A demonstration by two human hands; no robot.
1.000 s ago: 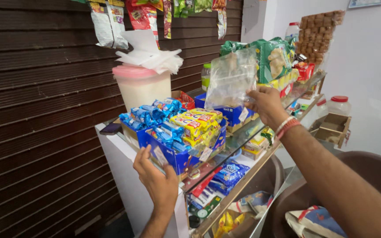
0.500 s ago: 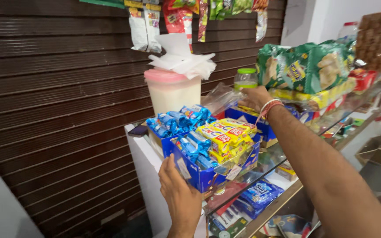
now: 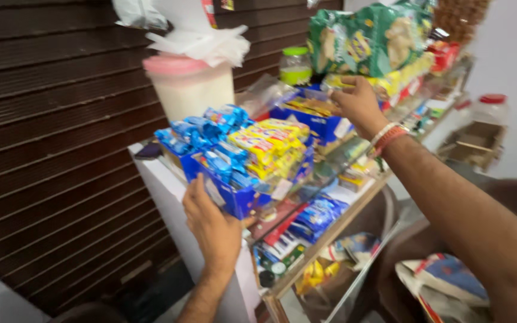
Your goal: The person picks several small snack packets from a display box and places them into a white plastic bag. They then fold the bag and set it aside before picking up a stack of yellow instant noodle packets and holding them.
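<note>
Head view looks down on a shop counter packed with snack packets, and I read it from the left hand outward. My left hand (image 3: 213, 230) rests against the front of a blue cardboard display box (image 3: 234, 194), fingers wrapped loosely over its lower edge and thumb out to the right. That box stands on the counter's near left corner and holds glossy blue biscuit packs (image 3: 207, 134) at the back and yellow packs (image 3: 270, 143) just beside them. Behind it stands a translucent plastic tub with a pink lid (image 3: 188, 81), crumpled white plastic bags heaped on top.

My right hand (image 3: 357, 101) reaches further along to a second blue box (image 3: 318, 122), fingertips drawn together at its far rim; motion blur keeps me from telling whether they pinch anything. A red-and-white band circles that wrist. Just behind sits a jar with a green lid (image 3: 295, 66), and large green bags of snacks (image 3: 369, 36) are stacked to its right. Under the glass top (image 3: 354, 155), more blue and red packets lie on a shelf.

Compared with half a second ago, the camera has moved closer and tilted down; my right hand has dropped from the green bags toward the blue box, while the left stays on the front box. A ribbed brown shutter (image 3: 55, 149) fills the left side.
</note>
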